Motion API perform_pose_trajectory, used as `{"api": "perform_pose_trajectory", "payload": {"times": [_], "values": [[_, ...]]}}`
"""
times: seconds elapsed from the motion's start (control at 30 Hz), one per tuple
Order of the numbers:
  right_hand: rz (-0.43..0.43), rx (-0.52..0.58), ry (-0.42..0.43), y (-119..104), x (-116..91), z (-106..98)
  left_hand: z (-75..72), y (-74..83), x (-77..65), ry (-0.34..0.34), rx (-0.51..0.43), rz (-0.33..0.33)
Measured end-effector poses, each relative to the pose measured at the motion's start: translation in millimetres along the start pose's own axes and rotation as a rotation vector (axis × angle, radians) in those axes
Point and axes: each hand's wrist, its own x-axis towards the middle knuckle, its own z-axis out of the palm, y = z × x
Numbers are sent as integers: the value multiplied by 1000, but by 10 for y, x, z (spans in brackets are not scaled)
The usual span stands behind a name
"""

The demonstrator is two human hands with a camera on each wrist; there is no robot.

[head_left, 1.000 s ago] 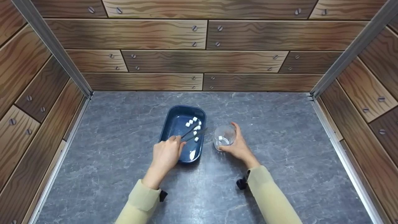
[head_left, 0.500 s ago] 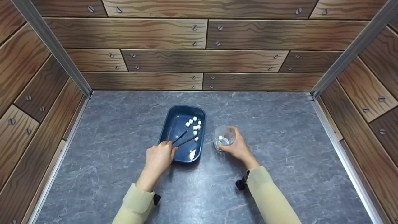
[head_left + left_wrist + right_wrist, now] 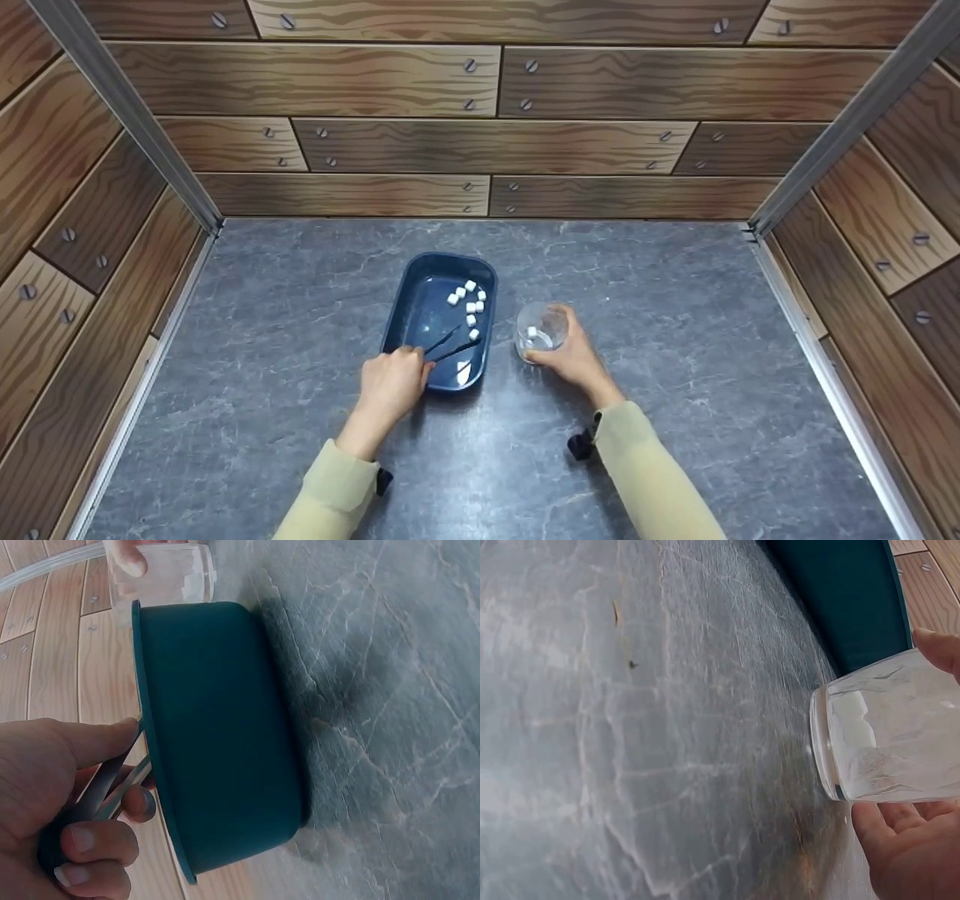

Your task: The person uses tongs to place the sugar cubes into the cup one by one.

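Observation:
My left hand [image 3: 391, 382] grips dark tongs [image 3: 454, 349] over the near part of a blue rectangular dish [image 3: 396, 315]. The tongs' arms are spread, and their tips overlap the area beside the nearest white cube [image 3: 473, 334]. Several more small white cubes [image 3: 471, 307], like sugar cubes, lie along the dish's right side. In the left wrist view, thumb and fingers wrap the tongs [image 3: 97, 787], and the dish wall [image 3: 217, 735] hides their tips. My right hand [image 3: 574, 360] holds a clear glass [image 3: 900, 727] upright on the table, with white cubes [image 3: 853, 720] at its bottom.
The glass stands just right of the dish on a grey marbled tabletop [image 3: 675, 337]. Wood-patterned walls [image 3: 480, 142] enclose the back and both sides, with metal strips at the corners.
My left hand has drawn the tongs back from beside the glass, leftward and nearer, to the dish's near cubes. My right index finger, raised earlier, now lies against the glass.

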Motion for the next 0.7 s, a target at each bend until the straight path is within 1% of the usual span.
{"api": "perform_pose_trajectory", "payload": {"times": [0.13, 0.37, 0.5, 0.57, 0.7], "values": [[-6, 22, 2, 13, 2, 6, 17, 17, 21, -10, 6, 4], [23, 1, 4, 13, 9, 8, 51, 32, 56, -20, 7, 0], [8, 12, 6, 8, 2, 8, 75, 34, 73, -17, 10, 5], [5, 26, 3, -77, -36, 1, 87, 35, 83, -9, 21, 9], [1, 37, 2, -74, -35, 4, 104, 51, 93, 10, 45, 20]]}}
